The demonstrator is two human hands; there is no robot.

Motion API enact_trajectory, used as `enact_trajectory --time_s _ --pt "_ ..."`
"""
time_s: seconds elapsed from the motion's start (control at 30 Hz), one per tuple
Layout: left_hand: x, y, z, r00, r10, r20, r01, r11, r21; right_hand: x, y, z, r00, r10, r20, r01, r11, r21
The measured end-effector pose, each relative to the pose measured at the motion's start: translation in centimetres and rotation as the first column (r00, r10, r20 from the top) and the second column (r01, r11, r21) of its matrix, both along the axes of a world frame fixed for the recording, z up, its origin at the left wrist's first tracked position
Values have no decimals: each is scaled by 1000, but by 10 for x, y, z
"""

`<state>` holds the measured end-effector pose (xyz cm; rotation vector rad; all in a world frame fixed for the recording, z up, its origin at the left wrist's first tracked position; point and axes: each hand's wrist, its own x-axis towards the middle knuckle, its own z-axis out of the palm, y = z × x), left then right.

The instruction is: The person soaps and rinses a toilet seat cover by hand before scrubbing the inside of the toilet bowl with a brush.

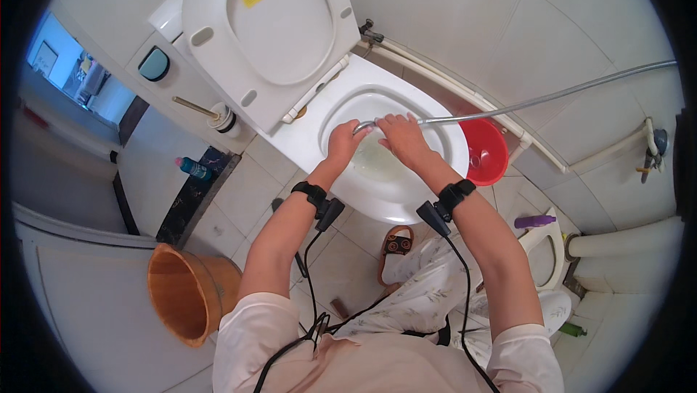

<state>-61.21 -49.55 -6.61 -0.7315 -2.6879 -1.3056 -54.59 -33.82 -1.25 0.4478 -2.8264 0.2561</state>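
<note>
Both of my hands are over the open bowl of a white toilet [439,99]. A grey flexible shower hose [537,99] comes in from the right wall and passes under my right hand [401,135]. My left hand [343,140] is closed around the hose near its curved end. The fingers of my right hand are wrapped over it a little further right. What lies at the very end of the hose is hidden by my left hand. Water stands in the bowl below. The raised lid and seat [282,41] lean back, with a yellow sticker on the lid.
A red bucket [485,150] stands right of the toilet, below white wall pipes [483,95]. A toilet brush [196,107] sits in its holder at left. A wooden bucket [225,288] is at lower left. A tap [657,148] and a purple bottle [534,221] are at right.
</note>
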Motion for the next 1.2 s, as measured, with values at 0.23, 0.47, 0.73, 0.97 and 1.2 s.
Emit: enact_trajectory --time_s 0.23,0.47,0.73,0.97,1.2 --pt "-7 -44 -8 988 -139 -72 125 976 -178 -26 -29 -18 943 223 248 -129 929 -348" --pt "-6 -107 -22 974 -15 -225 -96 876 -474 -42 -37 -6 994 19 110 11 965 -260" --pt "1 -91 -13 956 -137 -261 -13 864 -503 -70 -31 2 988 -141 59 153 912 -380" --pt "-55 -48 -26 928 -104 -359 -97 862 -498 -77 -40 9 995 -90 37 97 908 -408" --pt "-92 -18 -41 900 -106 -422 -166 814 -556 -70 -28 4 994 -97 58 112 905 -410"
